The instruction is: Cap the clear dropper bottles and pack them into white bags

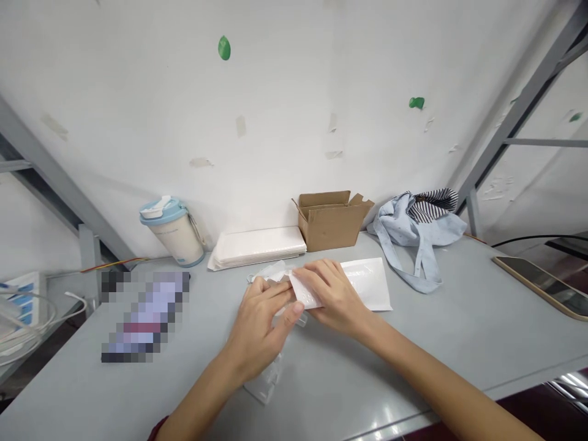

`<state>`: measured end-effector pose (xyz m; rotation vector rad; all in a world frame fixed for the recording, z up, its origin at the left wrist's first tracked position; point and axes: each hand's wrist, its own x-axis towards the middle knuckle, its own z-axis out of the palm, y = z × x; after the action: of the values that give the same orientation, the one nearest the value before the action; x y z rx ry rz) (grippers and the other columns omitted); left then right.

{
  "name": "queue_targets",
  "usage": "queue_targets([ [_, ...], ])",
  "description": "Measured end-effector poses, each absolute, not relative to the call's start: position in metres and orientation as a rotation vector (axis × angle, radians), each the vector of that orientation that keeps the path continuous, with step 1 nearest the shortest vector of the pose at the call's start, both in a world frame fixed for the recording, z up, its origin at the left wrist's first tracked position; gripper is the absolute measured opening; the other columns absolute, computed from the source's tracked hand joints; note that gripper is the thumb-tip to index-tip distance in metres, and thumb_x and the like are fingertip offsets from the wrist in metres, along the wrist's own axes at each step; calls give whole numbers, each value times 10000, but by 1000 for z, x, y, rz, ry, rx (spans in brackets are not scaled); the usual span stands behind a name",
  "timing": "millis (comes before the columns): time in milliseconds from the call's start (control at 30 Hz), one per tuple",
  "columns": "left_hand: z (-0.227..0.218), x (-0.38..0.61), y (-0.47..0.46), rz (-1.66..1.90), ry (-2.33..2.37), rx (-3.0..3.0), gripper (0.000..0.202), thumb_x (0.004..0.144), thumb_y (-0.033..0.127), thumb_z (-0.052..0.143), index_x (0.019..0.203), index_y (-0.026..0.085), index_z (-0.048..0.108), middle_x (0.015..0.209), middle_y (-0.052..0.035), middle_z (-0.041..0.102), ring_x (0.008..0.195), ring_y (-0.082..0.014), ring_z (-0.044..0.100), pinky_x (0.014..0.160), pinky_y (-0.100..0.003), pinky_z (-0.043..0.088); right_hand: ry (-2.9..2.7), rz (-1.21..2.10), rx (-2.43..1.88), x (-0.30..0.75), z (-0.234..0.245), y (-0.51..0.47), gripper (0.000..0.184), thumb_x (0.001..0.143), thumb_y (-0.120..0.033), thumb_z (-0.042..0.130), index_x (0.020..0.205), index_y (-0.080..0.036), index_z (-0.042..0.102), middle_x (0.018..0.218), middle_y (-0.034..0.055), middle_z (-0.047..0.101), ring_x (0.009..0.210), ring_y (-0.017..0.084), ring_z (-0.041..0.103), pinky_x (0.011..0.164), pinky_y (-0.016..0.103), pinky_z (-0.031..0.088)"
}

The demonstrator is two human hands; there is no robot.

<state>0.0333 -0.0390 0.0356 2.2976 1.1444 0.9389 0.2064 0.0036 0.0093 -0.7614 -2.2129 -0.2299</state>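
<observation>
A white bubble mailer (pixel 370 285) lies across the middle of the table, tilted up slightly at its left end. My right hand (pixel 331 297) is closed around that end, thumb below and fingers over the top. Close against the mailer's left edge is my left hand (pixel 261 321), its fingers bent together at the opening and its thumb stretched toward the right hand. What those fingers grip is hidden. Clear plastic packets lie under and around my left hand, one crumpled behind the fingers and another packet (pixel 264 387) below the wrist.
Along the wall stand a tilted cream cup with a blue lid (pixel 177 233), a stack of white mailers (pixel 260 245), an open cardboard box (pixel 333 226) and a light blue cloth bag (pixel 418 239). A blurred-out object (pixel 149 315) lies left, a phone (pixel 542 285) right.
</observation>
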Motion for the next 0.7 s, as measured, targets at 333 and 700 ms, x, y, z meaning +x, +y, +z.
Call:
queue_targets([
  [333,39,8,-23,1462,1519,1664,198,766,384,626,844,206,663,967,-55,658,921,-246,546,778,-346,419,-2197,-198,-776,215,13,15,345,800,-181,545,1142,-157,506,986,119,582,904,238,519,759,355,406],
  [700,34,17,-22,948,1250,1496,108,671,239,646,734,175,706,621,17,624,562,-154,545,513,-231,390,-2352,-199,-582,203,12,-4,402,765,-119,506,1165,-145,480,971,109,560,859,224,473,750,356,395],
])
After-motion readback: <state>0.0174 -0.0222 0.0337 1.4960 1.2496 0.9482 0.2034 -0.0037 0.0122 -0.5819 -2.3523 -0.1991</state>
